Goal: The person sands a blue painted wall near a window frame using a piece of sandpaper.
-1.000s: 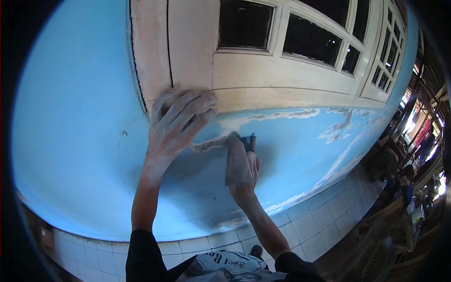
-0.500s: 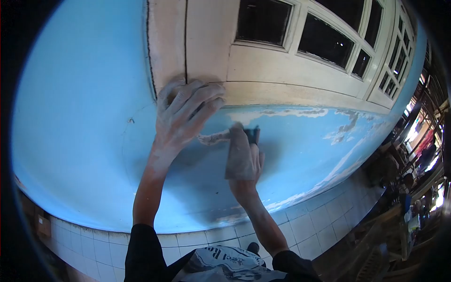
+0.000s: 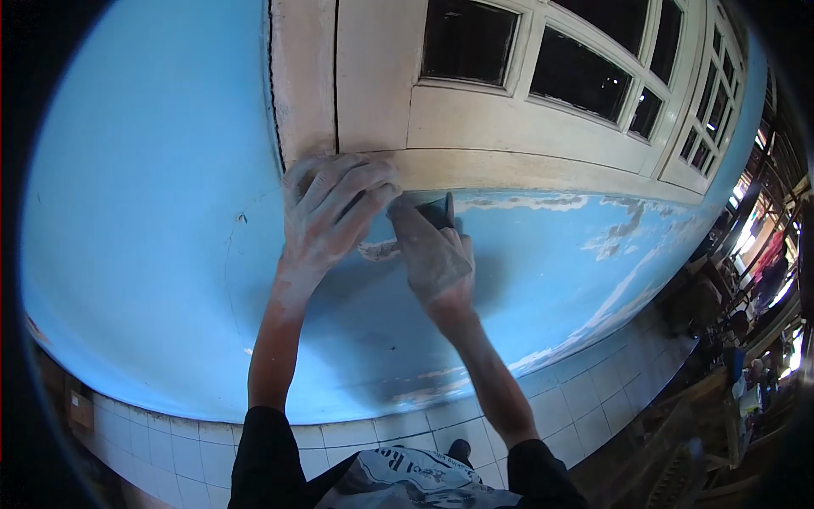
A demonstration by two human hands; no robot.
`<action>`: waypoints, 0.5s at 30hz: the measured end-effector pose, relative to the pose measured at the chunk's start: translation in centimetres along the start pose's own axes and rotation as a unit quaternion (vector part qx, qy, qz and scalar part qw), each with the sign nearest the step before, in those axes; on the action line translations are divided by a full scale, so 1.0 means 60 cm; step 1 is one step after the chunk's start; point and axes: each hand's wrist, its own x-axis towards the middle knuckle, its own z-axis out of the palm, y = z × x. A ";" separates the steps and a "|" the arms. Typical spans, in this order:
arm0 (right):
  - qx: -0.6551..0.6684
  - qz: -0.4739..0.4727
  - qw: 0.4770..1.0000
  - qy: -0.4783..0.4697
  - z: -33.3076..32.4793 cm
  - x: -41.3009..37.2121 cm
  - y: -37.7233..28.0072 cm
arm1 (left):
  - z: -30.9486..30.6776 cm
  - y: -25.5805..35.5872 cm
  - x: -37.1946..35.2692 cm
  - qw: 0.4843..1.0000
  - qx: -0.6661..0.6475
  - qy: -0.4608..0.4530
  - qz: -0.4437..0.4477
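My left hand [image 3: 331,208], coated in pale dust, rests with fingers spread and bent on the lower corner of the cream window frame [image 3: 509,170]. Close to its right, my right hand [image 3: 454,276] is wrapped round a greyish sheet [image 3: 431,250], possibly sandpaper, with a dark block [image 3: 437,210] at its upper end. Sheet and block lie against the blue wall [image 3: 339,365] just under the frame. Part of my right hand is hidden behind the sheet. Rough patches of peeled paint [image 3: 526,203] run along the wall below the frame.
White tiles [image 3: 551,407] line the bottom of the wall. Dark window panes [image 3: 581,72] are set in the frame above. Wooden pieces [image 3: 695,407] and mixed clutter stand at the lower right. A brown box [image 3: 80,410] is at the far left.
My right hand has moved up and left with the sheet and block, closer to my left hand and the frame. The sheet is now more tilted. My left hand stays on the frame corner.
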 end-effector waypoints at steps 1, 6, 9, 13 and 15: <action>0.002 -0.001 1.000 0.000 -0.007 -0.003 0.002 | 0.003 -0.003 -0.001 1.000 -0.001 0.010 -0.003; 0.012 0.024 0.996 -0.080 -0.024 0.008 -0.007 | 0.000 -0.004 -0.001 0.999 -0.013 0.024 -0.019; 0.023 -0.051 0.998 0.013 -0.001 -0.026 0.026 | 0.002 -0.004 0.002 0.999 -0.002 0.035 -0.025; -0.014 -0.026 0.999 0.017 0.015 -0.064 0.028 | 0.004 -0.008 0.001 0.998 0.002 0.049 -0.033; -0.044 -0.038 0.997 0.048 0.025 -0.037 0.012 | 0.007 -0.008 0.003 0.998 -0.006 0.049 -0.029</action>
